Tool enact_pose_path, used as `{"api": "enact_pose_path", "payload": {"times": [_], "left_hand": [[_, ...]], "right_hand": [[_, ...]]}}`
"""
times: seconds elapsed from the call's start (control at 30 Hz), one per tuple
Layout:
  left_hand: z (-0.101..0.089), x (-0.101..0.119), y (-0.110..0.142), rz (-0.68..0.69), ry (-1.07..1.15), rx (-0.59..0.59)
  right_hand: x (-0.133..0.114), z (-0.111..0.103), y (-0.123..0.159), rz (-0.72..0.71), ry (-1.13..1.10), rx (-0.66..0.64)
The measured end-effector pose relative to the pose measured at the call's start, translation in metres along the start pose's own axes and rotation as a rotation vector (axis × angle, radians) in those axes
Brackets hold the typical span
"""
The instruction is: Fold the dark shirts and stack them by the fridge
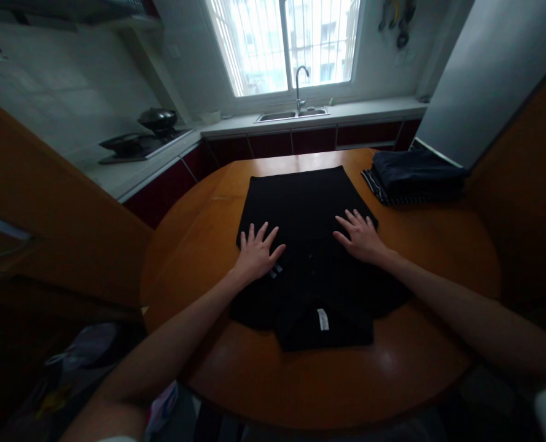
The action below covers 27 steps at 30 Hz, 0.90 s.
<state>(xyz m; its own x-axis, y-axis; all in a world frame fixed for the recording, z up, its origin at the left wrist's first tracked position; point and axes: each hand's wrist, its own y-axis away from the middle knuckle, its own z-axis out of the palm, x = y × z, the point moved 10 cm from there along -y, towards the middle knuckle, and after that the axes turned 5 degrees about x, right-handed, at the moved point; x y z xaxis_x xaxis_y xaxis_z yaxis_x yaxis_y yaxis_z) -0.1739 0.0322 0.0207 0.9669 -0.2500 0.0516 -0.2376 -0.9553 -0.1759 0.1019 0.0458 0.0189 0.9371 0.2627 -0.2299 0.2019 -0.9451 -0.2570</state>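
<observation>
A black polo shirt (300, 202) lies spread flat, front side up, on the wooden table (180, 239). Its collar, with a white label (323, 320) inside, points toward me, and the hem lies at the far side. My left hand (258, 253) rests flat on the shirt's left part with fingers spread, beside a small white striped mark on the chest. On the right part, my right hand (359, 236) also lies flat, fingers apart. Between the two hands runs the button placket. Neither hand grips anything.
Folded dark clothes (417, 175) are stacked at the table's far right. Beyond the table stand a counter with a sink (293, 115) and, at left, a stove with a lidded pan (157, 118). A large grey panel (489, 80) rises at right.
</observation>
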Motion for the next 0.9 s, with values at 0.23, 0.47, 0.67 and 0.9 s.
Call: {"api": "enact_pose_path", "payload": {"times": [0.23,0.47,0.67,0.9], "left_hand": [[0.016,0.003,0.002,0.004,0.06,-0.098],[0.015,0.004,0.002,0.001,0.057,-0.104],[0.011,0.007,0.002,0.01,0.054,-0.054],[0.007,0.015,0.002,0.096,0.07,-0.053]], "right_hand": [[0.003,0.019,0.003,0.005,0.042,-0.111],[0.002,0.021,0.003,0.001,0.051,-0.154],[0.002,0.024,0.002,-0.012,0.043,-0.166],[0.005,0.028,0.001,-0.008,0.038,-0.172]]}}
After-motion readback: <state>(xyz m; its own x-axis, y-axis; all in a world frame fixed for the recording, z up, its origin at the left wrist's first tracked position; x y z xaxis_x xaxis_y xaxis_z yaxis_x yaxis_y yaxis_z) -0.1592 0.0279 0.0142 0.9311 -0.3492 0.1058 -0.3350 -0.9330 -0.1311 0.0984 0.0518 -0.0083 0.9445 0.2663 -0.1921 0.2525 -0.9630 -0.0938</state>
